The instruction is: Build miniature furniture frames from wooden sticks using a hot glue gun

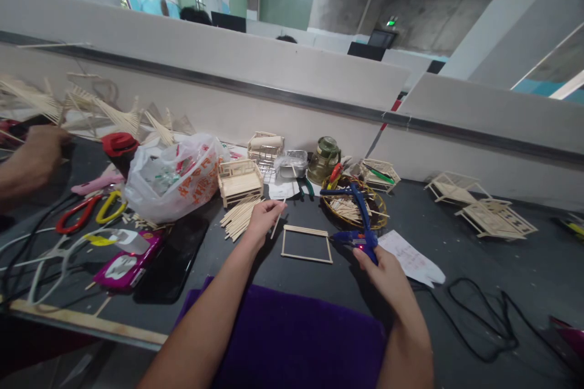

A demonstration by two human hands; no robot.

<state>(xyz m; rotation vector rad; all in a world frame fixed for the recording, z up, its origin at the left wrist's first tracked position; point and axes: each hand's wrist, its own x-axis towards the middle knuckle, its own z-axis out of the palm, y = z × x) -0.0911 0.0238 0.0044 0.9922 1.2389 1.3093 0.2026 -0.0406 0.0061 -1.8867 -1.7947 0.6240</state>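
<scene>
Between my hands, a small rectangular frame of wooden sticks [306, 259] lies flat on the dark table. My left hand [264, 219] pinches a thin wooden stick [275, 226] just beyond the frame's left corner. A blue hot glue gun [353, 237] is gripped in my right hand [381, 264], its nozzle close to the frame's far right corner. Whether the nozzle touches the wood I cannot tell. A pile of loose wooden sticks [237, 219] lies beside my left hand. Beyond the glue gun sits a wicker basket [383, 222] holding short sticks and a blue-handled tool.
A plastic bag [173, 179], a black phone [176, 264] and a purple power strip [123, 267] occupy the left. Small stick-built models [240, 181] stand along the partition. A black cable [483, 316] curls at right, near a paper sheet [410, 255]. Another person's hand [39, 155] works at far left.
</scene>
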